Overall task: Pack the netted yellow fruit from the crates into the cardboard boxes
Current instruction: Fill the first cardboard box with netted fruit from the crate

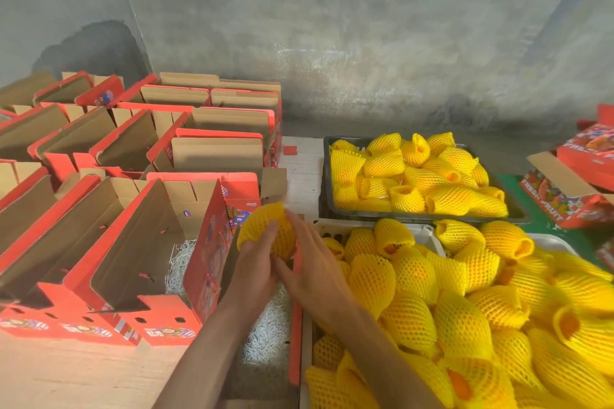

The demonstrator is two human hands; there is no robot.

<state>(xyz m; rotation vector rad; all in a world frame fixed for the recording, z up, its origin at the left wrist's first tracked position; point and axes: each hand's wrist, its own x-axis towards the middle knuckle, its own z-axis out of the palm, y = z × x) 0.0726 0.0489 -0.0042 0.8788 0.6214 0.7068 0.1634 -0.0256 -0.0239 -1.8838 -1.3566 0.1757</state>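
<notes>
One netted yellow fruit (265, 229) is held between both hands above an open cardboard box (265, 335) lined with white shredded paper. My left hand (255, 262) grips the fruit from below and on its left. My right hand (312, 262) lies against its right side with the fingers stretched over the net. To the right, a white crate (428, 234) is heaped with several netted fruit (465, 309). Behind it stands a black crate (327, 176), also full of netted fruit (415, 173).
Several open red and brown cardboard boxes (133, 242) fill the left side in rows, one with shredded paper inside. More red fruit boxes (571, 189) stand at the far right. A grey concrete wall runs along the back.
</notes>
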